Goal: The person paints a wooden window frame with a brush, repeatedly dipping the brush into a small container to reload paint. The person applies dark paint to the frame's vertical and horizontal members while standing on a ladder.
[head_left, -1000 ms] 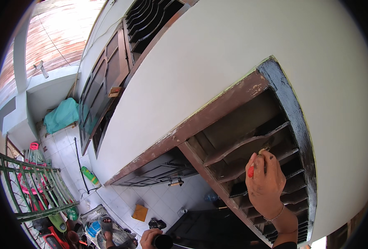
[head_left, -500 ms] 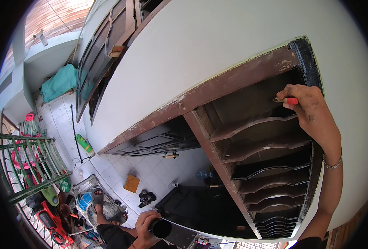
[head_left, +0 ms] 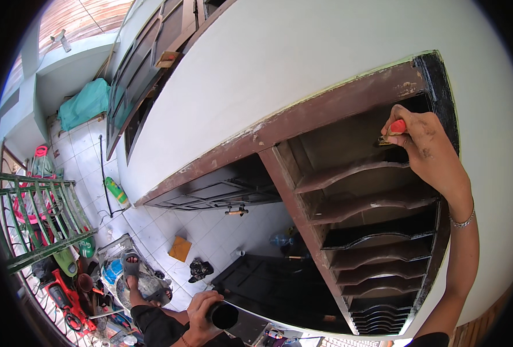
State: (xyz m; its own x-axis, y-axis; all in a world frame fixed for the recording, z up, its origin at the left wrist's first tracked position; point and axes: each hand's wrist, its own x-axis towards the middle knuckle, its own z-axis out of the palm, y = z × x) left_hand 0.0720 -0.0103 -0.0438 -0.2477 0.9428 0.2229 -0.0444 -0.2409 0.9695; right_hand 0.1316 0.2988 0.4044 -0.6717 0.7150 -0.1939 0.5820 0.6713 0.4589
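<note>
My right hand (head_left: 432,150) is closed around a small paintbrush (head_left: 397,126) with a red handle, its bristles pointing down and left. It is held by the right end of the uppermost curved brown slat (head_left: 343,175), in a louvred opening above the door. Whether the bristles touch the wood is hard to tell. The wooden frame (head_left: 331,111) around it is brown and scuffed, while its upper right corner post (head_left: 440,87) is coated black. Low in the view, my left hand (head_left: 198,318) grips a round container (head_left: 224,316) with a dark inside.
White wall (head_left: 268,69) surrounds the frame. Far below, a sandalled foot (head_left: 131,267) rests on a stained surface. A green metal rack (head_left: 42,214), a red power tool (head_left: 65,303) and a green bottle (head_left: 116,189) are at left. Black door panels (head_left: 279,289) stand below the slats.
My right hand has turned, so the brush now points downward instead of left, its tip nearer the top slat. The left hand still holds the container. The whole view has shifted slightly.
</note>
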